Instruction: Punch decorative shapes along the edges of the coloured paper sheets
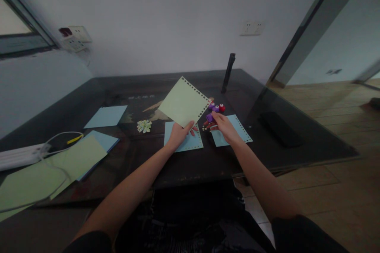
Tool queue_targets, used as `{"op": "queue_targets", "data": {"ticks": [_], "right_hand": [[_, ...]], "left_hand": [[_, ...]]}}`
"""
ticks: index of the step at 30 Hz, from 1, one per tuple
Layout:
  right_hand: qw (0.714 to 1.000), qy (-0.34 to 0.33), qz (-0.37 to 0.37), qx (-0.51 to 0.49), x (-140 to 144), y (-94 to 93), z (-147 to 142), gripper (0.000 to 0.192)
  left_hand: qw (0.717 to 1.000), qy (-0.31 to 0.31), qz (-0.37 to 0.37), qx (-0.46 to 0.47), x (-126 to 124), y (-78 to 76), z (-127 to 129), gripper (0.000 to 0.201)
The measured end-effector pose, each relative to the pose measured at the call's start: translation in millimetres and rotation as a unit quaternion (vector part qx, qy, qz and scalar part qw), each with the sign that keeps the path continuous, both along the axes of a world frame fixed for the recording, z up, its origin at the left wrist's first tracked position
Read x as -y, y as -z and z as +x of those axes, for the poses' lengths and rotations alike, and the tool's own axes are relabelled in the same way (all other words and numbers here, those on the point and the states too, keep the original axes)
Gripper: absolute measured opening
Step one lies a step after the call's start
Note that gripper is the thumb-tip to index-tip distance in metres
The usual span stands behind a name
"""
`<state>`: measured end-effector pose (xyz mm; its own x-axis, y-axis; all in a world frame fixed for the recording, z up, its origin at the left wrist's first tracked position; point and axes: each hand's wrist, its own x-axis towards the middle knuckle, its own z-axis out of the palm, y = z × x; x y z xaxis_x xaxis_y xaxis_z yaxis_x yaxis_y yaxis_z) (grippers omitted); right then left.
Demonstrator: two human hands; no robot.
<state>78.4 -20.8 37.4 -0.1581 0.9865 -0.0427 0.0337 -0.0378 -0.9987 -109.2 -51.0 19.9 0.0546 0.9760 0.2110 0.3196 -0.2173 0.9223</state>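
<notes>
No legible txt; faint marking on table (142, 97) too blurred.

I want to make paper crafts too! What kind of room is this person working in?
Probably a room in a home, used as a craft spot. A dark glossy table stands by a plain white wall with sockets, beside a wooden floor. The left hand holds a pale green punched paper sheet.
</notes>
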Motion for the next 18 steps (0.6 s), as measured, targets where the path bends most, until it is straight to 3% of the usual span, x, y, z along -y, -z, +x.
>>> {"op": "queue_targets", "data": {"ticks": [8, 18], "right_hand": [[0.999, -0.032, 0.009, 0.029, 1.0, 6.8, -2.5, 0.036], [0.996, -0.074, 0.004, -0.04, 2.3, 12.1, -10.0, 0.038]], "left_hand": [[1.0, 0.004, 0.004, 0.003, -0.8, 1.3, 0.0, 0.04], [1.0, -0.001, 0.011, -0.005, 1.0, -3.4, 2.6, 0.036]]}}
